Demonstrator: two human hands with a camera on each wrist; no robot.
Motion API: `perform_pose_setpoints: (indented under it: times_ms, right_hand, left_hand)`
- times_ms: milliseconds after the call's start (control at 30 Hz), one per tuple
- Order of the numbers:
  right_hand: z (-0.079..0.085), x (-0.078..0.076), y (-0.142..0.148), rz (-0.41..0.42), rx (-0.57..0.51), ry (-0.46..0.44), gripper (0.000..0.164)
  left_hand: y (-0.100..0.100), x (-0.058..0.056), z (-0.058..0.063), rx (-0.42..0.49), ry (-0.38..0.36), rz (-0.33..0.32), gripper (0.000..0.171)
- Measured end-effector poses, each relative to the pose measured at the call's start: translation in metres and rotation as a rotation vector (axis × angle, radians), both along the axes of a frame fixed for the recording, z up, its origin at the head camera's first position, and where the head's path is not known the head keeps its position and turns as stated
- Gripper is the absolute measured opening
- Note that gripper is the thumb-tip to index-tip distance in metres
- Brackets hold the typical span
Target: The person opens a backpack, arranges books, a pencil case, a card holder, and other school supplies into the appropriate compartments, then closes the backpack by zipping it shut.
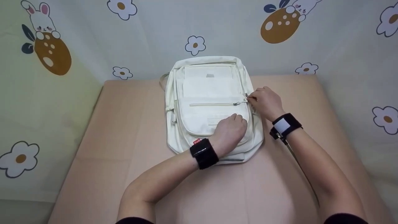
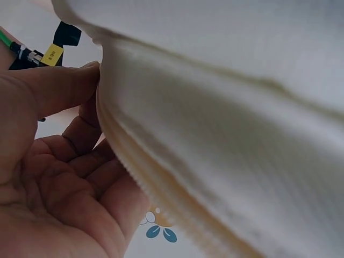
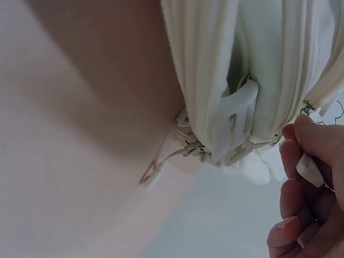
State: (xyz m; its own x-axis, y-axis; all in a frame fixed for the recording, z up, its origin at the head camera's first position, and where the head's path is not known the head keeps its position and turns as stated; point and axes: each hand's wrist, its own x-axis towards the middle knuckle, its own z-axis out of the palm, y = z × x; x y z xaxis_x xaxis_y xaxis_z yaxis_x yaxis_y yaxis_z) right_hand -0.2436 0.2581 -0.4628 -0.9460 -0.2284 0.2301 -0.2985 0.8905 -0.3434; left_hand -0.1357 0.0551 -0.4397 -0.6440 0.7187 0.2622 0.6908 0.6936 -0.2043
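A cream backpack (image 1: 206,88) lies front side up, its top toward the back wall. Over the lower front, my left hand (image 1: 230,135) pinches the edge of a fabric panel between thumb and fingers. Zipper teeth (image 2: 177,207) run along that edge in the left wrist view. At the bag's right side, my right hand (image 1: 267,101) pinches a zipper pull (image 3: 310,171) by its slider, with the pale tab end showing among the fingers. A white strap buckle (image 3: 239,113) and a loose cord pull (image 3: 153,174) show beside it in the right wrist view.
The bag rests on a table with a beige cover (image 1: 124,124). Behind it hangs a patterned curtain (image 1: 158,34) with flowers and rabbits. A short front zipper (image 1: 213,105) crosses the bag. A thin cable (image 1: 300,166) runs along the right forearm.
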Motion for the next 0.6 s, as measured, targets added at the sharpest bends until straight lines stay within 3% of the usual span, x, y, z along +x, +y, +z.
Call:
perform_pose_setpoints:
  times_ms: [200,300,467,600]
  right_hand:
    - [0.002,0.005,0.01,-0.1,-0.112,-0.093,0.026]
    - [0.002,0.009,0.015,-0.129,-0.117,-0.11,0.03]
    - [0.003,0.02,0.025,-0.139,-0.127,-0.102,0.032]
    - [0.003,0.031,0.034,-0.131,-0.126,-0.088,0.034]
  left_hand:
    - [-0.006,-0.003,0.0,0.05,-0.003,-0.011,0.009]
    - [-0.011,-0.002,0.002,0.086,-0.012,-0.033,0.001]
    - [-0.027,0.0,0.014,0.116,-0.105,-0.051,0.023]
    - [-0.058,-0.002,0.027,0.172,-0.211,0.004,0.043]
